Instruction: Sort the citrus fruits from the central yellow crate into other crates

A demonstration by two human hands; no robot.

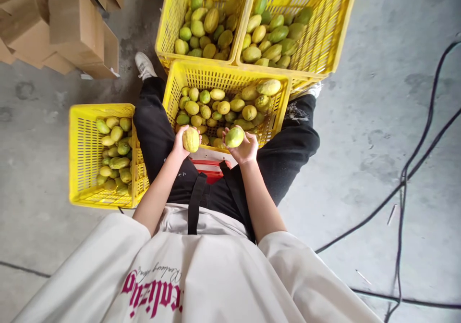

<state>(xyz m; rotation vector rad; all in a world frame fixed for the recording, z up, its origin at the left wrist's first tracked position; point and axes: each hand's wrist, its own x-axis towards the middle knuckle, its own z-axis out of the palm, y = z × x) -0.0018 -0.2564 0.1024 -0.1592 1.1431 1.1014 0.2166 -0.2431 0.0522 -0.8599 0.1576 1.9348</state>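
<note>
In my left hand (179, 144) rests a yellow, lightly ribbed oval fruit (190, 140), fingers curled around its underside. My right hand (248, 151) cradles a smoother green-yellow oval fruit (234, 137) on its palm and fingers. Both hands are over the near edge of a yellow slatted crate (226, 73) between my legs. Inside that crate lie several more yellow and green fruits (224, 107), resembling small melons or papayas; their exact kind is unclear. The two held fruits are apart from each other.
Two larger yellow crates (158, 34) (338, 30) with similar fruits stand beyond the near one. Another fruit crate (81, 155) sits by my left leg. Cardboard boxes (74, 20) are stacked at the far left. Black cables (401, 183) run across the concrete floor on the right.
</note>
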